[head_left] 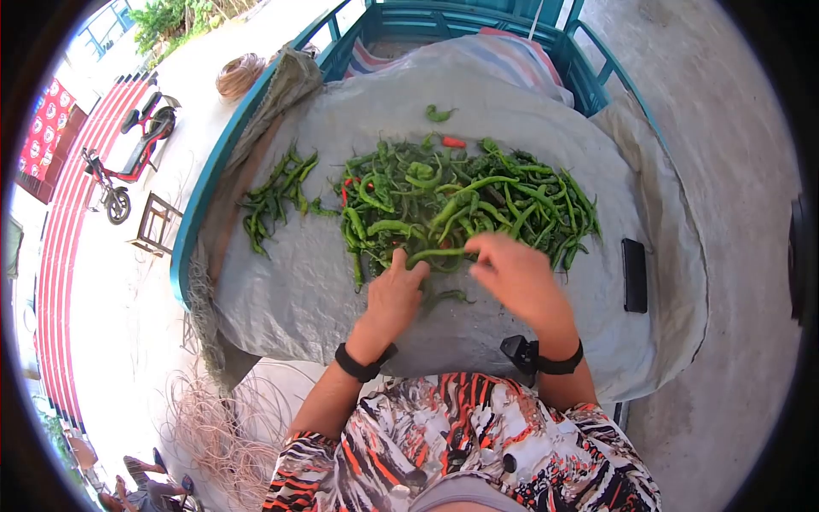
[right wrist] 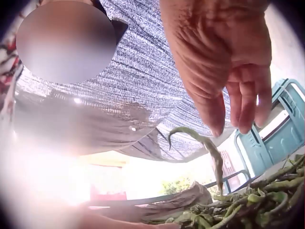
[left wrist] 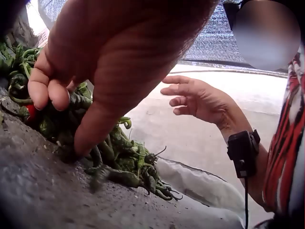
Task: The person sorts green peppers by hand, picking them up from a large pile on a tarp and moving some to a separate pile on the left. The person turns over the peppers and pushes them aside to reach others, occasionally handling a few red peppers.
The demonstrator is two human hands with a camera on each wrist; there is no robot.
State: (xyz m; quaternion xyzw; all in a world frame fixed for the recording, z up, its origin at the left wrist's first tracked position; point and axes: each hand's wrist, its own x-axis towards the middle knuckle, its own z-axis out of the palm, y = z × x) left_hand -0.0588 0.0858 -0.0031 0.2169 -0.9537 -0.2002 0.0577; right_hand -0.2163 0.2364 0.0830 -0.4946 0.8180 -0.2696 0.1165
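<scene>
A broad heap of long green chili peppers (head_left: 520, 196), with a few red ones, lies on a grey sheet (head_left: 290, 307). My left hand (head_left: 394, 299) reaches down to the heap's near edge. In the left wrist view its thumb (left wrist: 88, 133) and fingers (left wrist: 40, 93) stand apart among the peppers. My right hand (head_left: 516, 277) is over the near side, its fingers loosely bent and spread in the left wrist view. One curved green pepper (right wrist: 214, 155) stands out just below the right fingertips. A single pepper (head_left: 448, 297) lies between the hands, blurred.
A smaller bunch of peppers (head_left: 277, 196) lies at the left, and a lone pepper (head_left: 439, 113) at the back. A black phone (head_left: 634, 275) rests on the sheet at the right. Teal cart rails (head_left: 226, 154) border the sheet. A striped cloth (head_left: 520, 60) lies behind.
</scene>
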